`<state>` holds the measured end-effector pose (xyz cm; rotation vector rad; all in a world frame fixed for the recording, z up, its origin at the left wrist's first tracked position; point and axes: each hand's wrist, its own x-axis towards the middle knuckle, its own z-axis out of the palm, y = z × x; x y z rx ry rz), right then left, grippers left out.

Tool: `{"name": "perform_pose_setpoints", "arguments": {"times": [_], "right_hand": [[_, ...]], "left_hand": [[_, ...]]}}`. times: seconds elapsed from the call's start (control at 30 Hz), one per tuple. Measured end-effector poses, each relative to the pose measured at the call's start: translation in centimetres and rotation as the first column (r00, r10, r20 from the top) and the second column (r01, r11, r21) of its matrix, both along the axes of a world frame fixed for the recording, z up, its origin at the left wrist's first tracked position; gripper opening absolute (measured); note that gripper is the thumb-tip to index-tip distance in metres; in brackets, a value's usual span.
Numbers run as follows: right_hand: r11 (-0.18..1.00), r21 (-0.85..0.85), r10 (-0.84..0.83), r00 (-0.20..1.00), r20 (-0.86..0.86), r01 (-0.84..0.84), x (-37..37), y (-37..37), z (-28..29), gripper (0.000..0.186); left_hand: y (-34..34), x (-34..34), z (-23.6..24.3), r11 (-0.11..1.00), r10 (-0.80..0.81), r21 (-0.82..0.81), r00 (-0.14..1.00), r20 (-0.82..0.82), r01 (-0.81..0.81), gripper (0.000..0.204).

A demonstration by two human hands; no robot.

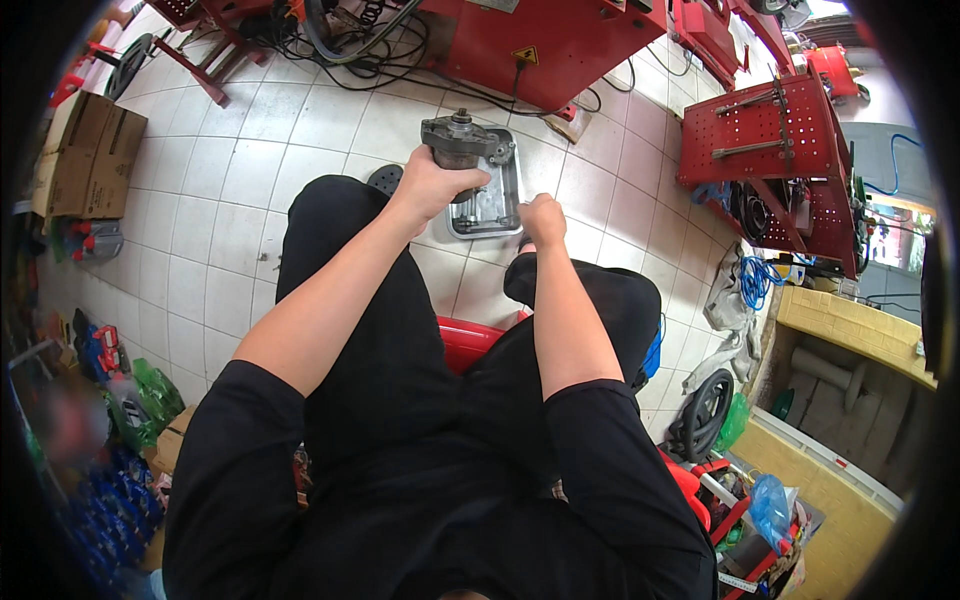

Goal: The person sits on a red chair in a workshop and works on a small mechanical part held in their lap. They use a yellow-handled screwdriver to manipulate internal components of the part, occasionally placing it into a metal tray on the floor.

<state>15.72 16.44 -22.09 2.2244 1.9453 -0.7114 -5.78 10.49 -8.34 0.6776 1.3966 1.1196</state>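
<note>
My left hand (432,188) is wrapped round a grey metal starter motor (456,136). The motor is held upright, its small geared shaft pointing up and its wide flange above my fingers. Beneath it, a shallow metal tray (517,178) rests on the floor between my feet, with small metal parts (464,218) lying at its near end. Just right of the tray's near corner is my right hand (543,218), its fingers curled closed. Whatever it may hold is hidden by the fingers.
Red machines (560,50) with black cables stand ahead. To the right is a red perforated tool cart (745,150) carrying wrenches. Cardboard boxes (90,155) are stacked at the left. I sit on a red seat (468,342) over white floor tiles.
</note>
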Motion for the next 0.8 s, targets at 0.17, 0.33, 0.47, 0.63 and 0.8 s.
{"name": "perform_pose_setpoints", "arguments": {"times": [0.17,0.33,0.47,0.63,0.8], "right_hand": [[1.0,0.006,-0.01,1.0,-0.004,0.01,0.0,0.0,0.2,0.038],[0.999,-0.012,-0.037,0.999,0.033,0.037,-0.4,0.0,1.4,0.038],[0.998,-0.039,-0.046,0.998,0.03,0.047,-0.6,0.1,2.5,0.038],[0.999,-0.02,-0.047,0.998,0.043,0.048,-0.6,0.1,3.0,0.037],[0.999,-0.026,-0.044,0.998,0.044,0.045,-0.7,0.1,3.9,0.038]], "left_hand": [[0.1,0.0,-0.4,1.0,0.013,0.012,1.0,0.001,-0.013,0.044],[0.2,-0.1,-1.3,1.0,0.018,0.013,1.0,-0.015,-0.018,0.048],[0.2,-0.1,-0.7,1.0,0.009,0.001,1.0,-0.015,-0.009,0.046],[0.1,-0.1,-0.7,1.0,-0.021,0.012,0.999,-0.025,0.021,0.045],[0.1,-0.1,-0.4,1.0,0.0,-0.019,0.999,-0.041,0.0,0.046]]}}
